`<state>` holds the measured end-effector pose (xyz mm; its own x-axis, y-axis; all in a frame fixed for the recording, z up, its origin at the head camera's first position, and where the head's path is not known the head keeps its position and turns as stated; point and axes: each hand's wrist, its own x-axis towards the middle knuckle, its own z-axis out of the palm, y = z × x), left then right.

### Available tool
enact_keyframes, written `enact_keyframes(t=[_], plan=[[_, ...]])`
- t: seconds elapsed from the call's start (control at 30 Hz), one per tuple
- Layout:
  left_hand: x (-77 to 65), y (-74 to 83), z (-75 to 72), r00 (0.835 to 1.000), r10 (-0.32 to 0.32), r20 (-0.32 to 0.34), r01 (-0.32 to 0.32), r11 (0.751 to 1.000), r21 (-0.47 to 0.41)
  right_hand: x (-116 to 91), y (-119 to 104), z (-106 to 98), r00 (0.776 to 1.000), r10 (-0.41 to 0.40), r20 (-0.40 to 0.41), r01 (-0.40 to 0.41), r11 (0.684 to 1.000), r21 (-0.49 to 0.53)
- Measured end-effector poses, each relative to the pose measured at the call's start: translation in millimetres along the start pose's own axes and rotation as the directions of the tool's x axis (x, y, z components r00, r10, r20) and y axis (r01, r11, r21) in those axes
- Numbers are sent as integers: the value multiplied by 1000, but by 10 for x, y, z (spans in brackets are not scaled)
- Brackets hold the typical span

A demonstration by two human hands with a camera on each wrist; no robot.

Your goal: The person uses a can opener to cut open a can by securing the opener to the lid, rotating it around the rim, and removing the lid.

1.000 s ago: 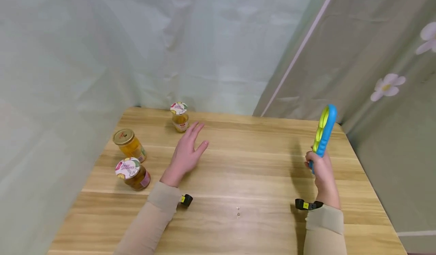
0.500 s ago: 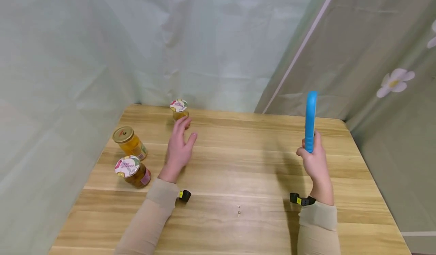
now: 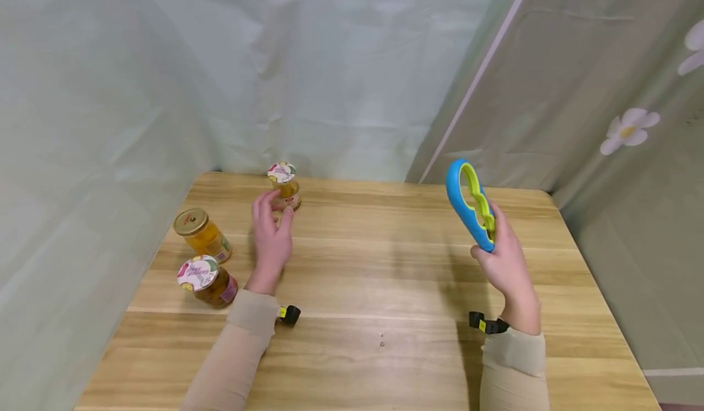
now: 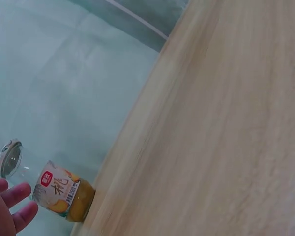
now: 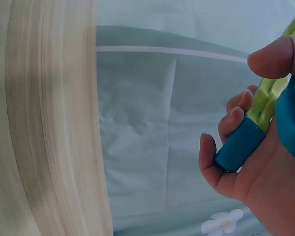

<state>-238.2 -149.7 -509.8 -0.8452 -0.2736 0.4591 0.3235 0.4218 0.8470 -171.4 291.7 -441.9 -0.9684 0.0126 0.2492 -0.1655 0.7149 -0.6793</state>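
At the table's back left stands a small glass jar [image 3: 289,196] with a patterned lid and yellowish contents. My left hand [image 3: 272,240] is right in front of it, thumb and fingers spread and slightly bent. In the left wrist view its fingertips [image 4: 20,194] come close to the label of the upright jar [image 4: 59,191]. Off to the right, my right hand [image 3: 508,264] grips a blue and lime-green jar opener [image 3: 466,214] by its handles, raised over the table. The right wrist view has the fingers wrapped around a blue handle [image 5: 241,145], with the thumb across the other side.
Two more jars stand along the left edge of the wooden table [image 3: 363,276]: an amber one with a gold lid [image 3: 209,240] and a dark brown one with a patterned lid [image 3: 217,290]. A pale curtain [image 3: 352,81] hangs behind the table.
My left hand has moved left and its fingers now stand before the far jar. The right hand has turned the jar opener, so its top leans left and its toothed opening shows.
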Motion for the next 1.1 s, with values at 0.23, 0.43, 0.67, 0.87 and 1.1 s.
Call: enact_keyframes(t=[0.23,0.43,0.67,0.87,1.1], plan=[[11,-20,-1,998,-45,-35,45,999,14,1,-26,-28,999,-32,23,32,999,-19],[42,-91,25,974,-223,-27,224,974,30,13,-51,-36,996,-73,42,73,997,-5],[122,-149,83,943,-333,9,333,943,14,6,-54,-16,992,-118,44,119,993,-16],[208,-186,136,937,-349,23,349,937,-6,-8,-61,12,990,-127,54,129,990,-48],[314,-235,130,919,-390,57,394,913,-108,1,-65,66,987,-147,62,150,987,-54]])
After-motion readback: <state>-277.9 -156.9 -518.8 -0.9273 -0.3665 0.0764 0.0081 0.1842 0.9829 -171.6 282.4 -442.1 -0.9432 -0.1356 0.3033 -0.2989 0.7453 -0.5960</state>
